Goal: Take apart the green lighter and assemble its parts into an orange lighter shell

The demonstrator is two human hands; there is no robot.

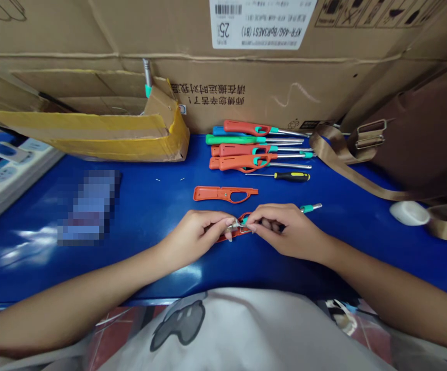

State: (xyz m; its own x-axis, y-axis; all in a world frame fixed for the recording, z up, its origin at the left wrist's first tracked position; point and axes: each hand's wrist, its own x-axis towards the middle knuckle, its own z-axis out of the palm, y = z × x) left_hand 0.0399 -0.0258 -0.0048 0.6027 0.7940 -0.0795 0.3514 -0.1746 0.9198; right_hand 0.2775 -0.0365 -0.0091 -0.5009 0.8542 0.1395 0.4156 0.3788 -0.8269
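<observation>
My left hand (198, 233) and my right hand (281, 229) meet over the blue table (150, 206), both pinched on an orange long-nosed lighter (239, 230) lying open between them. Its metal tube with a teal collar (310, 207) sticks out to the right past my right hand. My left fingertips pinch a small metal part at the lighter's middle. A loose orange lighter shell half (223, 194) lies just beyond my hands. A yellow-and-black screwdriver (285, 176) lies behind that.
Several assembled lighters (254, 147), orange, green and blue, lie in a row near the cardboard wall. A torn cardboard box with yellow tape (92, 134) sits back left. A power strip (3, 165) is at far left, a brown bag strap (347, 170) and a white object (409, 213) at right.
</observation>
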